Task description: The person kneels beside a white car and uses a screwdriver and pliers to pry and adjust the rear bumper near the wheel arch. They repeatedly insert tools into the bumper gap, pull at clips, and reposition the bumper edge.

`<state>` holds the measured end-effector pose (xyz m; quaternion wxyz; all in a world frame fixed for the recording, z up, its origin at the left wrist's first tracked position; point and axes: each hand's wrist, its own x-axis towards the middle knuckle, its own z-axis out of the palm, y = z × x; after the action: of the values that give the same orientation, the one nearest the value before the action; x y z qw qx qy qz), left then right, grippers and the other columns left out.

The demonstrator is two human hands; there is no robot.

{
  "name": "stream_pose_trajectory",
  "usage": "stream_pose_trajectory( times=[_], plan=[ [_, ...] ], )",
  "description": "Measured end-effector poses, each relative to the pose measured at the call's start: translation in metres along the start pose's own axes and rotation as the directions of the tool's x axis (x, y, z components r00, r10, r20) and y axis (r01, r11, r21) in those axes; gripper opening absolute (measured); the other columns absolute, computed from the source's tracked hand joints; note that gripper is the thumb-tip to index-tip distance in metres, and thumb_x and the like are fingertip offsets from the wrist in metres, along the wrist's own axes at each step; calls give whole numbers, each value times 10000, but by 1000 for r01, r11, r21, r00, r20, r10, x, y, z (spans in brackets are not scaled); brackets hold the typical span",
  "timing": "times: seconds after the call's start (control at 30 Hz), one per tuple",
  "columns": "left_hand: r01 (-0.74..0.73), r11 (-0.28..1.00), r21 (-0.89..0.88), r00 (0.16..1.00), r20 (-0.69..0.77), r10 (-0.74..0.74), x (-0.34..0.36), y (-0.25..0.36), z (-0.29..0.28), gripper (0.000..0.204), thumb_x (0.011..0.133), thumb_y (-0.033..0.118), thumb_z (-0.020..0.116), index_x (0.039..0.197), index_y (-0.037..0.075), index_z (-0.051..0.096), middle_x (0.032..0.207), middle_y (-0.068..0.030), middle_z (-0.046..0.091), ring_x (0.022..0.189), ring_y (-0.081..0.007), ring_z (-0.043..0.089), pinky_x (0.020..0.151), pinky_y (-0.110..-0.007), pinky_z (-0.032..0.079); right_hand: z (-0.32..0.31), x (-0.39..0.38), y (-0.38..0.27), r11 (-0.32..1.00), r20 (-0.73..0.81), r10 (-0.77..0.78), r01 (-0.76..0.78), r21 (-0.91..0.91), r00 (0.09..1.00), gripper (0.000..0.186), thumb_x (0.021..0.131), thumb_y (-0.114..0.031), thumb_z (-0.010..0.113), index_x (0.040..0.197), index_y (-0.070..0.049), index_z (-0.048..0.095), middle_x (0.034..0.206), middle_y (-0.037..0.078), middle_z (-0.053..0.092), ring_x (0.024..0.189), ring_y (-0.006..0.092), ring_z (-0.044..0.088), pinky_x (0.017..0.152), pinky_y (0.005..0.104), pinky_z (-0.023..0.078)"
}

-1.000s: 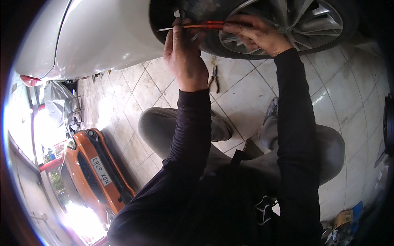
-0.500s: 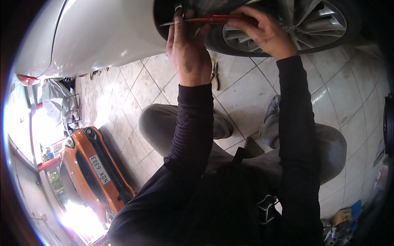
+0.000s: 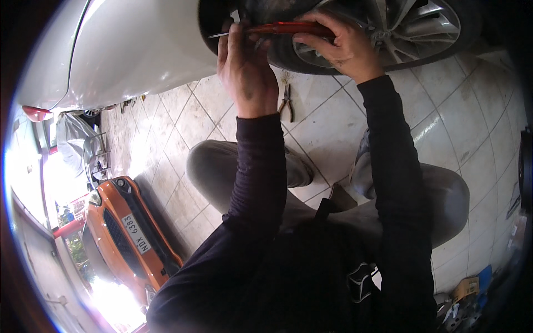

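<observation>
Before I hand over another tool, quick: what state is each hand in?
Left hand: at the shaft of the red-handled screwdriver; whether its grip is closed cannot be told.
Right hand: closed, holding that screwdriver by its handle.

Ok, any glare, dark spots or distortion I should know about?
Head view: daylight burns out white beside the orange car; same view, the wheel arch beside the left hand is deep in shadow; same view, floor tiles curve near the picture's edge.

I see the left forearm [image 3: 260,161] and right forearm [image 3: 391,130] stretched forward; the left hand [image 3: 250,77] points fingers-up, its back smudged; the right hand [image 3: 351,47] curls leftward, thumb nearer the body.
</observation>
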<state>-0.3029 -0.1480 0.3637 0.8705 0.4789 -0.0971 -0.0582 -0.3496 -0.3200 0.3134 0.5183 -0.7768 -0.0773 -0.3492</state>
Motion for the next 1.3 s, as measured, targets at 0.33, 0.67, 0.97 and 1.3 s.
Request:
stream_pose_trajectory(
  times=[0.33,0.67,0.97,1.3],
  plan=[
    [-81,996,-46,997,17,82,9,-2,2,350,1094,226,526,1376,19,514,1342,-131,613,1043,-183,568,1038,-406,475,-27,4,-2,833,256,393,-460,307,883,354,933,-300,793,1238,-143,704,858,-39,708,533,15,470,470,220,369],
    [-193,979,-60,975,98,198,11,-8,-3,330,1113,240,462,1374,41,495,1424,-122,575,1210,-239,550,1113,-430,413,-33,-4,-6,528,496,572,-756,387,653,424,923,-365,793,1252,-117,690,808,8,697,517,40,528,484,222,454],
    [-135,990,-45,988,-76,131,3,-2,2,300,1077,213,578,1312,27,569,1235,-112,677,896,-145,580,904,-341,508,-31,-1,-8,705,364,522,-630,325,771,429,958,-321,759,1300,-74,678,883,-7,690,556,31,530,484,223,471],
    [3,1000,6,1000,-14,-3,6,-2,-2,399,1095,281,525,1406,32,508,1410,-122,580,1175,-233,581,1031,-391,472,-14,-3,-9,833,203,351,-404,378,914,380,947,-277,770,1271,-95,693,990,32,743,665,36,644,507,230,498]
  ],
)
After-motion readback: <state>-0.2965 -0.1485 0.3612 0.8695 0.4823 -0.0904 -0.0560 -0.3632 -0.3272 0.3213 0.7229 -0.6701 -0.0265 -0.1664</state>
